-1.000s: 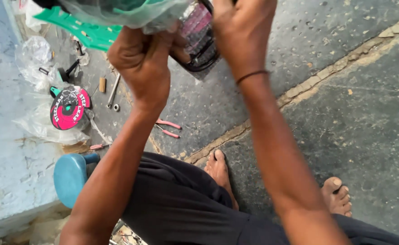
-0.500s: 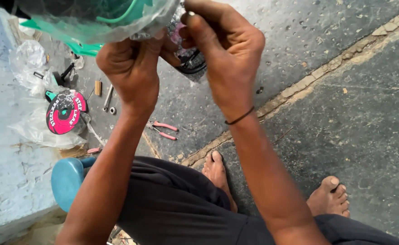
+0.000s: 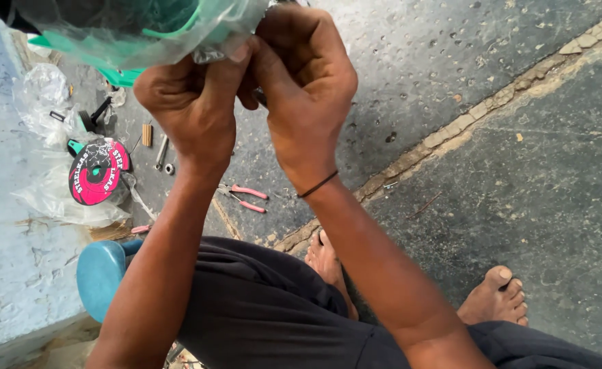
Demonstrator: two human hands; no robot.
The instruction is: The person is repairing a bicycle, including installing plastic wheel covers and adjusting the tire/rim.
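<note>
Both of my hands are raised close to the camera at the top of the head view. My left hand [image 3: 190,102] is closed on the crumpled edge of a clear plastic bag [image 3: 133,31] with something green inside it. My right hand [image 3: 304,89], a thin dark band on its wrist, presses against the left one and pinches the same bag edge between thumb and fingers. A small dark object shows only as a sliver between the two hands; what it is cannot be told.
Below on the grey concrete floor lie pink-handled pliers [image 3: 246,198], a round pink and black packaged disc [image 3: 97,172], a few small metal parts [image 3: 163,154] and loose clear plastic bags [image 3: 41,102]. A blue stool [image 3: 99,273] stands at my left. My bare feet [image 3: 496,294] rest near a cracked floor seam [image 3: 465,123].
My right hand has come down and closed in against the left one. The dark and pink cylindrical thing seen between them earlier is now hidden behind the fingers.
</note>
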